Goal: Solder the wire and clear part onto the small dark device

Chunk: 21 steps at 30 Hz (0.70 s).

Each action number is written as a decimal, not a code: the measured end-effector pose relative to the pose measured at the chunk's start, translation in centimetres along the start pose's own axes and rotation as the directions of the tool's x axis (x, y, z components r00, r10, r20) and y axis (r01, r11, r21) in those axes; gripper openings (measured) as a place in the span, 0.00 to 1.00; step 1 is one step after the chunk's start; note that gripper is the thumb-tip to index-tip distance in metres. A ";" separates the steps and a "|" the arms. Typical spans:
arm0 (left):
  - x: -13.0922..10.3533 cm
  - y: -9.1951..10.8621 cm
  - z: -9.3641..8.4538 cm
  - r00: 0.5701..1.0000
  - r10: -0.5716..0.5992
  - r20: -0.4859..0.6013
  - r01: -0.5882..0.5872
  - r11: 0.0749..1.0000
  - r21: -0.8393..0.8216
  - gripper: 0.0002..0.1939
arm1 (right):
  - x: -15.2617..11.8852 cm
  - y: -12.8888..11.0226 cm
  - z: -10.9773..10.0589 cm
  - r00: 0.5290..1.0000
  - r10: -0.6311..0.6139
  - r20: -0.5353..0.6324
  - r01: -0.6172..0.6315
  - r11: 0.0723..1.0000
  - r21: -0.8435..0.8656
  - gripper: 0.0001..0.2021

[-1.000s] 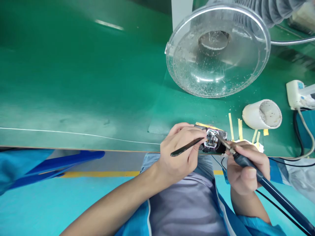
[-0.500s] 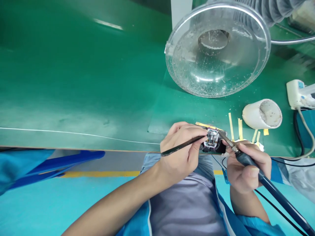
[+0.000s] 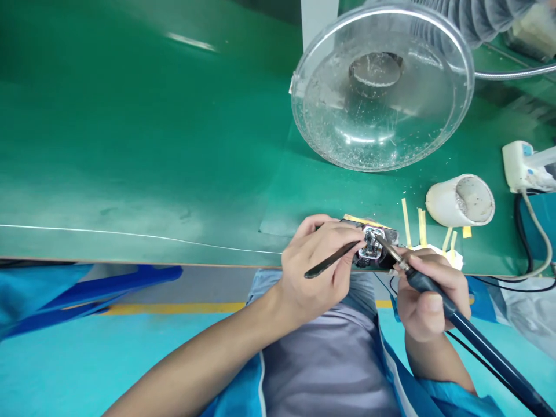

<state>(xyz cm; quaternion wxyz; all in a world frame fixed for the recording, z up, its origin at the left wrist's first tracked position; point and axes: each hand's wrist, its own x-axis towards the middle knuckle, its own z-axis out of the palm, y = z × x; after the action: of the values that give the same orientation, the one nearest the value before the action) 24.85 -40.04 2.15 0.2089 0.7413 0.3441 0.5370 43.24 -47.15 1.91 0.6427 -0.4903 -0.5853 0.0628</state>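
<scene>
My left hand (image 3: 324,263) is closed on dark tweezers (image 3: 330,259), whose far end sticks out over the back of the hand. Its fingertips rest at the left side of a small circuit board (image 3: 372,243) in a black housing (image 3: 391,236) at the bench's front edge. In my right hand (image 3: 430,295) is a soldering iron (image 3: 456,318), gripped like a pen. The iron's tip reaches over the board's upper right part; whether it touches is too small to tell. A thin pale wire (image 3: 174,237) runs from the left up to my left hand.
A clear fume hood (image 3: 382,130) on a grey hose (image 3: 478,20) hangs over the green bench (image 3: 130,145). To the right lie a white cup (image 3: 447,202), yellow strips (image 3: 406,223) and a white plug block (image 3: 516,165) with cables. A blue chair part (image 3: 143,281) is below left.
The soldering iron's tip has moved left, from the board's right edge to over the board. The tweezers' rear end has shifted right, so less of it sticks out.
</scene>
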 end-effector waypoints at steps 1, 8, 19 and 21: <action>0.0 0.0 0.0 1.000 0.005 0.005 -0.005 1.000 0.007 0.07 | -0.1 0.0 -0.3 0.999 0.013 0.036 -0.013 1.000 0.000 0.15; 0.0 0.1 0.1 1.000 0.021 0.005 -0.021 1.000 0.021 0.07 | -0.3 0.3 -0.8 0.998 -0.023 0.065 0.021 1.000 0.021 0.15; 0.1 0.1 0.1 0.999 0.052 0.002 -0.052 0.997 0.051 0.08 | -0.2 0.2 -0.6 0.997 -0.030 0.075 0.031 0.999 -0.020 0.16; 0.1 0.2 0.0 0.999 0.046 0.001 -0.046 0.997 0.059 0.08 | -0.1 0.5 0.0 0.999 -0.030 -0.018 0.030 0.999 0.013 0.16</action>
<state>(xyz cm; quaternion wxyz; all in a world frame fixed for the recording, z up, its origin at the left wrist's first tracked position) 24.95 -40.09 2.28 0.1742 0.7550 0.3426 0.5313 43.49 -46.97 1.53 0.6520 -0.4778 -0.5864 0.0526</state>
